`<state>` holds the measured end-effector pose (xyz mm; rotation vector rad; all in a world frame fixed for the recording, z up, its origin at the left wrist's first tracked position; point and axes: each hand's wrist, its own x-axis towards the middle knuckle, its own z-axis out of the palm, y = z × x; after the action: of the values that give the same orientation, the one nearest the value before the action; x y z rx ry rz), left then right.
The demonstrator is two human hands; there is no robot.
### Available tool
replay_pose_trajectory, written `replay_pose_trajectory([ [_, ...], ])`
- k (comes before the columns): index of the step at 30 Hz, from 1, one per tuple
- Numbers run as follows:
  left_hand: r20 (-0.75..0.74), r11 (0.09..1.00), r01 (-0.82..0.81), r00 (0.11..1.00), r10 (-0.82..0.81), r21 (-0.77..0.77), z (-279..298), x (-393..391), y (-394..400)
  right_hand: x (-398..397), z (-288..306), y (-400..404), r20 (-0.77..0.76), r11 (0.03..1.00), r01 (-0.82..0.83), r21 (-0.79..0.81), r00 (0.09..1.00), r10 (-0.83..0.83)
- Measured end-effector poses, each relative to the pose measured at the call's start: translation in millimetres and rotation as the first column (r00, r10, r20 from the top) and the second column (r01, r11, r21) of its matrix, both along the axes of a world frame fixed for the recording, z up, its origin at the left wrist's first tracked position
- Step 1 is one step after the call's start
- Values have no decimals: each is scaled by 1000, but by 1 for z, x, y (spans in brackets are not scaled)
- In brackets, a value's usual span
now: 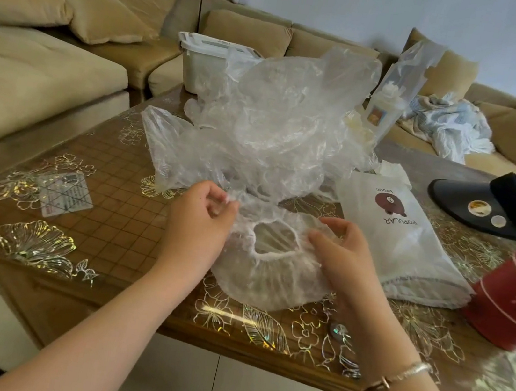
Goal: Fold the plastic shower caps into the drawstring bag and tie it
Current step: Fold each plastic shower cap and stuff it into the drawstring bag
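A brown wooden table with gold floral patterning (105, 222) stands before a tan cushioned sofa (34, 68). One white printed drawstring bag (400, 240) lies near its right edge. Left hand (199, 220) and right hand (345, 252) each pinch one clear crinkled plastic shower cap (271, 277) with curled fingers, before one heap of clear plastic caps (270, 123).

Your forearms are bare, with no sleeves showing on either arm. On your right wrist you wear a thin metallic bracelet (398, 377), rose-gold in tone with a paler, silvery section.
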<state>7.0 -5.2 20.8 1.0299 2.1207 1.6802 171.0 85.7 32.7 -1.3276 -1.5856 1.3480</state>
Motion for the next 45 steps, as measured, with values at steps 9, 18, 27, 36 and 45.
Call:
replay_pose_trajectory([
  [9, -543, 929, -151, 837, -62, -337, -10, -12, -17, 6, -8, 15, 340, 904, -132, 407, 940, -16],
  [18, -513, 780, 301, 615, -599, -549, -4, 6, -20, 10, -10, -18, 831, 582, -728, 363, 535, 152],
  [27, -381, 590, 284, 543, -748, -756, -13, -10, -21, 40, -19, -10, 856, 594, -783, 185, 425, 293],
  [36, -358, 749, 457, 677, -643, -480, 8, -1, -36, 66, -4, -19, 732, 516, -764, 387, 595, 331],
  [45, -322, 730, 431, 694, -644, -531, 1, -2, -34, 45, -9, -12, 432, 804, -470, 364, 850, 301],
])
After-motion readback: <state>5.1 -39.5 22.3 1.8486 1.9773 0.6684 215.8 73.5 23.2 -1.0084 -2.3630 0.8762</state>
